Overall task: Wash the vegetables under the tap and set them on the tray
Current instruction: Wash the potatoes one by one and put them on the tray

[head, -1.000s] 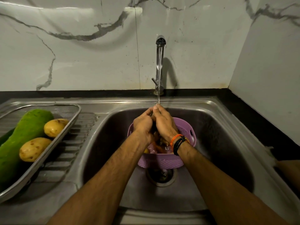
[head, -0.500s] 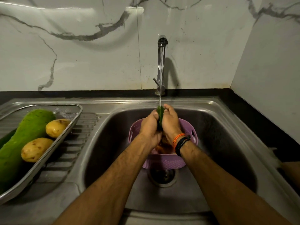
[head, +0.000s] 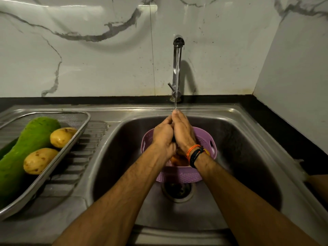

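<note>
vegetables are split between two spots here. off to the left of the hands, a metal mesh tray (head: pixel 83 121) sits on the ribbed drainboard of the steel sink (head: pixel 248 132), and it holds a big green gourd (head: pixel 26 148) plus two potatoes: one potato (head: pixel 62 137) toward the back, the other potato (head: pixel 40 161) nearer the camera, both lying against the gourd. right under the hands there's a purple basket (head: pixel 204 139) down in the basin, with something orange (head: pixel 179 159) showing inside it just below the wrists, can't tell what exactly.

left hand (head: pixel 164 137) and right hand (head: pixel 182 132) are pressed together, fingers curled in against each other, right above the basket. whatever's between them is hidden, so i can't tell what they're gripping, if anything. the tap (head: pixel 178 68) stands straight behind the hands against the marble wall and it's running, with the thin stream of water (head: pixel 176 89) landing on the fingertips of the right hand. the right wrist has an orange band (head: pixel 193 149) and a dark band (head: pixel 197 156) on it. the drain (head: pixel 177 191) is just on the near side of the basket, between the two forearms.
</note>
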Motion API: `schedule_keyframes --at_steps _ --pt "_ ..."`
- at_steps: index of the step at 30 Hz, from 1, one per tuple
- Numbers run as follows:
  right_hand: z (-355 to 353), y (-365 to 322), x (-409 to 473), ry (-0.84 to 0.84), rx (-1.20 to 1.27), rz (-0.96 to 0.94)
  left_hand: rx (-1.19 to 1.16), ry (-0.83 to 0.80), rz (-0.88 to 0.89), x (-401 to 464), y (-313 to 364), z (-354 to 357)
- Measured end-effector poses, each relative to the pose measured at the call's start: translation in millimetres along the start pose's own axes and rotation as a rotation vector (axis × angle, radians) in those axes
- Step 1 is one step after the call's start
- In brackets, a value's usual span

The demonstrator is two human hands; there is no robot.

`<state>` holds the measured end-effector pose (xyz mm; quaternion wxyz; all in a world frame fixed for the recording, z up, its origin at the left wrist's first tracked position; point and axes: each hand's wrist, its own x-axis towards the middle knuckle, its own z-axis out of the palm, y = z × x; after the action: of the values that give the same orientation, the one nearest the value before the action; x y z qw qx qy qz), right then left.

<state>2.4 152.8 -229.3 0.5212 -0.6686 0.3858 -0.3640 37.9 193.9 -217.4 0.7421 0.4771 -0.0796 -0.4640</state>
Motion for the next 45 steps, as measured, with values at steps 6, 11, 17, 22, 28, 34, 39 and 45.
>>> schedule_keyframes --at_steps 6,11,17,22,28,34,39,45 --pt "3.5 3.1 -1.3 -0.01 0.022 0.013 -0.04 -0.02 0.02 0.7 0.0 -5.2" --pt "4.4 6.4 -4.4 0.0 0.092 0.016 -0.05 -0.028 0.018 -1.9 0.6 -3.7" --pt "-0.9 3.6 4.2 0.025 0.035 0.033 -0.047 -0.059 -0.003 -0.5 -3.7 -1.0" --pt "6.9 3.9 -4.2 -0.05 0.019 0.01 -0.12 0.018 0.043 1.6 2.5 -4.7" --pt "1.3 1.7 0.0 0.019 0.071 0.014 -0.122 -0.037 0.001 2.7 -4.1 -2.0" --pt "4.4 1.7 0.6 -0.012 0.026 0.014 -0.089 -0.001 -0.001 -3.2 0.8 -4.4" --pt "5.2 4.0 -3.5 -0.042 0.009 0.015 -0.147 0.015 0.013 -3.7 3.0 -3.1" --pt "0.6 -0.9 1.0 0.009 -0.007 0.02 -0.144 -0.037 -0.039 -4.4 -1.1 -4.4"
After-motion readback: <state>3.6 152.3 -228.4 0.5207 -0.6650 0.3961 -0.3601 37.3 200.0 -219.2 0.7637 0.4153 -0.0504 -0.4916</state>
